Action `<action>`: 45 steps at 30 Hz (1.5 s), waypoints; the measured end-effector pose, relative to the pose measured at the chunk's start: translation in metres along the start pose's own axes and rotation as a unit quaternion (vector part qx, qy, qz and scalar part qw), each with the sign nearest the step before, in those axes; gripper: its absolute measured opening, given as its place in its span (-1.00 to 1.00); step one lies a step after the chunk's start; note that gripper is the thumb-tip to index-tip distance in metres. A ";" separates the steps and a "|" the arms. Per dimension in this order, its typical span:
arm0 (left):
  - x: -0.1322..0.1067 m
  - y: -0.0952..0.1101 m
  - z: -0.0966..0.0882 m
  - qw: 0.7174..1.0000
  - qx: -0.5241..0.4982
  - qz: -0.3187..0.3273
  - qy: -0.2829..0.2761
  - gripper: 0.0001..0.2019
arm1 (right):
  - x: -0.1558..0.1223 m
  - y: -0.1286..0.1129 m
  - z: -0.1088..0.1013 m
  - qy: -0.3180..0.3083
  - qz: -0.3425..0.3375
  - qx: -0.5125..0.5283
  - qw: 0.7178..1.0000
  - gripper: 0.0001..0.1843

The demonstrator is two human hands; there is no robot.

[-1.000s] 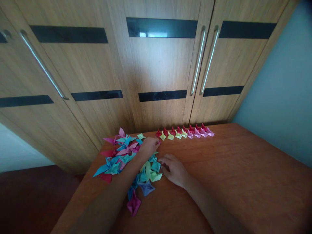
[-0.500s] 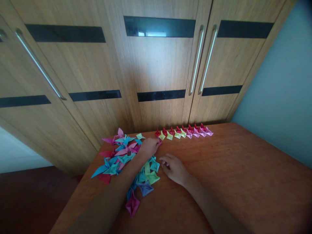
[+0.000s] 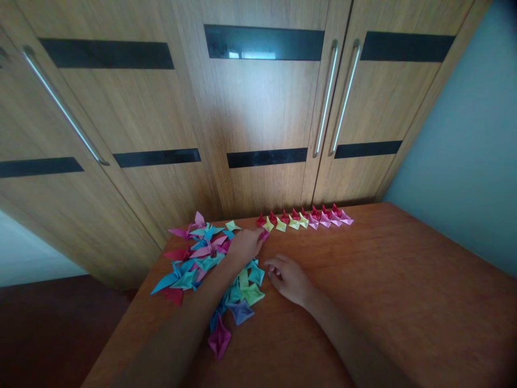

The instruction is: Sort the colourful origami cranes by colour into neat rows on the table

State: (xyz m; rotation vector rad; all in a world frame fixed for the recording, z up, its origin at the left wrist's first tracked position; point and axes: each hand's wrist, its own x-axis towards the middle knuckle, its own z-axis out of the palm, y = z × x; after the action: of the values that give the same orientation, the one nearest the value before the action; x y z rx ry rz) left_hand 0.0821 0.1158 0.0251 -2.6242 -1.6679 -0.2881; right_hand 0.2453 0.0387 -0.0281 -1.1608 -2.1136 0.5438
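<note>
My left hand [image 3: 246, 245] is closed at the left end of the rows, its fingertips on a magenta origami crane [image 3: 264, 235]. Part of that paper is hidden by the fingers. A loose pile of folded paper cranes [image 3: 208, 262] in blue, pink, red and green lies under and around my left forearm. My right hand [image 3: 288, 279] rests over the table just right of the pile, fingers loosely curled with a gap at the thumb and nothing visible in them. Close to its fingertips lies a teal crane [image 3: 256, 274].
Along the back edge stand a row of red cranes [image 3: 294, 214] and, before it, yellow cranes [image 3: 281, 224] and pink cranes [image 3: 324, 220]. Behind the wooden table [image 3: 383, 280] rise cupboard doors [image 3: 262, 108] with metal handles. A blue wall [image 3: 464, 151] is at right.
My left hand has drawn back very slightly from the magenta crane's tip, so more of the paper shows. My right hand has hardly moved.
</note>
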 end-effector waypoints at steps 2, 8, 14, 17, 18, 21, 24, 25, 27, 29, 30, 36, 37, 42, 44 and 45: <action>-0.008 0.000 -0.003 1.000 0.000 0.003 0.006 -0.76 | 0.000 0.000 0.000 0.001 0.001 0.002 1.000 -0.68; -0.039 -0.003 -0.011 0.999 -0.006 0.034 -0.011 -0.86 | 0.000 0.002 0.000 0.004 -0.007 0.006 1.000 -0.69; -0.065 -0.017 -0.022 0.997 -0.033 0.060 -0.023 -0.86 | -0.002 0.007 0.003 0.006 -0.001 0.027 1.000 -0.69; -0.081 -0.030 -0.033 0.995 -0.069 0.066 0.011 -0.77 | -0.002 0.010 0.004 0.003 0.003 0.034 0.999 -0.69; -0.088 -0.033 -0.038 0.995 -0.081 0.060 0.026 -0.76 | -0.002 0.010 0.004 0.003 0.002 0.034 0.999 -0.69; -0.117 -0.039 -0.053 0.993 -0.109 0.019 0.050 -0.75 | -0.002 0.010 0.003 0.005 -0.001 0.032 0.999 -0.69; -0.153 -0.034 -0.061 0.991 -0.124 -0.033 0.038 -0.76 | -0.002 0.009 0.003 0.005 0.004 0.042 0.999 -0.72; -0.165 -0.030 -0.061 0.990 -0.131 -0.041 0.030 -0.76 | -0.002 0.009 0.003 0.004 0.007 0.047 0.999 -0.72; -0.189 -0.021 -0.057 0.988 -0.143 -0.064 0.003 -0.78 | -0.002 0.009 0.003 0.006 0.011 0.052 0.999 -0.73; -0.210 -0.011 -0.049 0.985 -0.150 -0.083 -0.013 -0.79 | -0.002 0.008 0.003 0.003 0.012 0.051 0.999 -0.72; -0.218 -0.006 -0.044 0.984 -0.152 -0.091 -0.015 -0.78 | -0.002 0.008 0.002 0.002 0.011 0.052 0.999 -0.71; -0.241 0.009 -0.020 0.984 -0.144 -0.104 0.001 -0.76 | -0.003 0.009 0.002 0.008 0.012 0.049 0.999 -0.72; -0.242 0.010 -0.018 0.984 -0.142 -0.105 0.005 -0.76 | -0.003 0.009 0.002 0.006 0.013 0.049 0.999 -0.72; -0.239 0.009 -0.018 0.984 -0.144 -0.106 0.016 -0.74 | -0.002 0.007 0.001 0.005 0.012 0.058 0.998 -0.73; -0.239 0.008 -0.021 0.983 -0.148 -0.104 0.020 -0.75 | -0.002 0.006 0.001 0.009 0.012 0.063 0.998 -0.73; -0.239 0.007 -0.023 0.983 -0.149 -0.102 0.024 -0.76 | -0.002 0.006 0.001 0.009 0.013 0.068 0.998 -0.73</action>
State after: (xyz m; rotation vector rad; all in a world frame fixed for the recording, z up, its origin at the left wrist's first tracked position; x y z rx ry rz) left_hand -0.0133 -0.1046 0.0092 -2.6120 -2.0234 -0.6494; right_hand 0.2491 0.0400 -0.0332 -1.1123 -2.0151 0.6753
